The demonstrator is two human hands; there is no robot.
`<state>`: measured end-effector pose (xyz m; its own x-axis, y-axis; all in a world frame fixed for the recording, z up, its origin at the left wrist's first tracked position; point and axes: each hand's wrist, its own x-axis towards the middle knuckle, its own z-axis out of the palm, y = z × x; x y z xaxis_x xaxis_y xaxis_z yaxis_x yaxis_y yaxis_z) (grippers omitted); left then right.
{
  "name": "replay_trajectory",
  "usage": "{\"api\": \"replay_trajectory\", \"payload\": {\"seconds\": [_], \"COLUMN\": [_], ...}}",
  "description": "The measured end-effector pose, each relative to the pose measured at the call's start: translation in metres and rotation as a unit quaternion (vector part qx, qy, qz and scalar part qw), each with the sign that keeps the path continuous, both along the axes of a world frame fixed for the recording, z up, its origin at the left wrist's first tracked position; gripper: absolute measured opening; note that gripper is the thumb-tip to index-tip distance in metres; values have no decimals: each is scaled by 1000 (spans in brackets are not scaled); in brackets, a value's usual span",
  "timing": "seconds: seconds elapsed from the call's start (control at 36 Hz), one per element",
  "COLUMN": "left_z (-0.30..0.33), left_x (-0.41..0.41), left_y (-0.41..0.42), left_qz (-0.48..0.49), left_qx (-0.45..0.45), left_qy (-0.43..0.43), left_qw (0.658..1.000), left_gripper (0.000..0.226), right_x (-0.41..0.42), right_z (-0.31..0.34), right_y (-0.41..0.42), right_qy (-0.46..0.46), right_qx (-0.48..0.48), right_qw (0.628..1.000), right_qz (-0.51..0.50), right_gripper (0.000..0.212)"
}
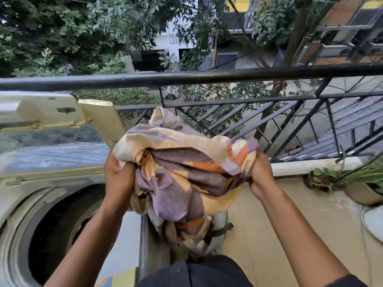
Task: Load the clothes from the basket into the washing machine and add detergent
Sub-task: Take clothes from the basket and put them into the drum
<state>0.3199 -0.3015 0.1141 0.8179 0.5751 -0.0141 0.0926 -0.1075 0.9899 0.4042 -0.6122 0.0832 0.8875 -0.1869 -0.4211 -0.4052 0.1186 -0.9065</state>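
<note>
Both hands clamped on bundled cloth, held up beside the washer.
Left hand (119,172) grips the cloth (182,168) at its left side, fingers curled into the fabric; right hand (261,172) grips its right side the same way. Cloth is bunched, purple/cream/orange blocks, lower end hanging down toward the floor. Washing machine (24,204) sits just left of it, lid (41,112) raised, drum opening (62,228) exposed and dark. Black railing (207,74) runs behind; potted plant (364,187) at the balcony's right edge.
</note>
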Motion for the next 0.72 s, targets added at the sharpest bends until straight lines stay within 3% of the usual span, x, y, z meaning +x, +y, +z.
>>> {"api": "replay_trajectory", "payload": {"seconds": [0.11,0.17,0.28,0.33,0.39,0.44,0.5,0.58,0.64,0.72], "left_z": [-9,-9,-3,3,6,9,13,24,27,21], "left_x": [-5,-4,0,2,1,-3,-7,-9,-6,-2], "left_y": [-1,-2,-2,-3,-2,0,-1,-15,-28,-41], "left_qz": [-12,-20,-79,-129,-203,-294,-345,-333,-298,-187], "left_qx": [9,-12,-34,-69,-105,-129,-95,-10,29,73], "left_qy": [2,-5,2,-12,-33,-31,-1,42,45,37], "left_qw": [1000,1000,996,989,973,947,934,942,953,979], "left_gripper": [49,48,38,30,49,83,104,117,113,79], "right_x": [-5,-14,-42,-49,-53,-55,-55,-58,-62,-63], "right_z": [67,91,104,97,89,84,81,81,82,85], "right_y": [8,19,57,78,92,99,102,107,107,103], "right_qy": [-104,-136,-159,-199,-225,-234,-217,-165,-109,-121], "right_qx": [102,137,112,41,-8,-28,-3,34,62,76], "right_qw": [989,977,948,931,913,907,913,914,921,919], "right_qz": [24,87,253,302,339,348,346,368,369,367], "right_gripper": [30,33,45,36,17,8,13,46,67,52]}}
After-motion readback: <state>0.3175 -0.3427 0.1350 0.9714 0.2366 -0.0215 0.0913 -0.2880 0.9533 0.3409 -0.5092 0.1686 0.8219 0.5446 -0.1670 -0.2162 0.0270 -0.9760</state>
